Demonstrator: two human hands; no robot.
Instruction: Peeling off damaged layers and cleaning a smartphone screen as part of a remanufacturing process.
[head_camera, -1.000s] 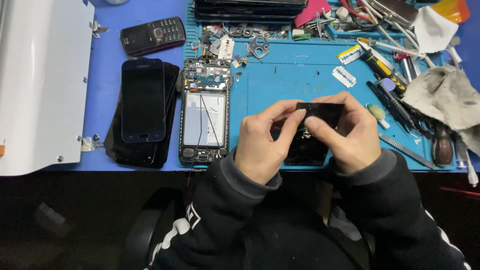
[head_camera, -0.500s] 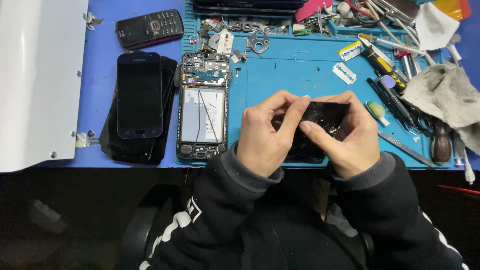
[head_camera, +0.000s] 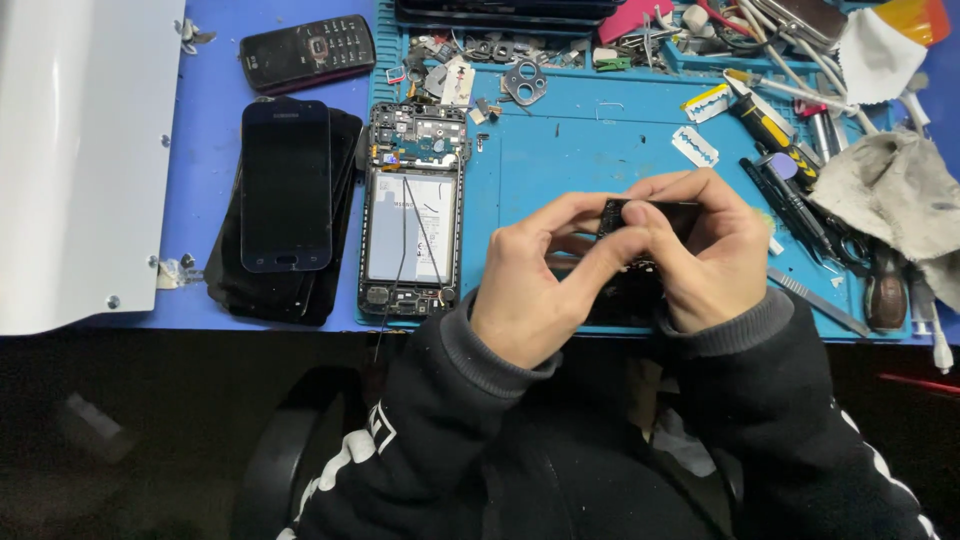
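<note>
Both hands are on it: left hand (head_camera: 535, 285) and right hand (head_camera: 710, 250) pinch a black phone part (head_camera: 640, 215) between fingertips. It's held above the blue mat (head_camera: 590, 150), right of the opened phone (head_camera: 412, 210).

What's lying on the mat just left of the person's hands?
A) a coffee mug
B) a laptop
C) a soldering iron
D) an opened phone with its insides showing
D: the opened phone, back cover off with battery and circuit board exposed, lies on the blue mat beside the left hand.
</note>
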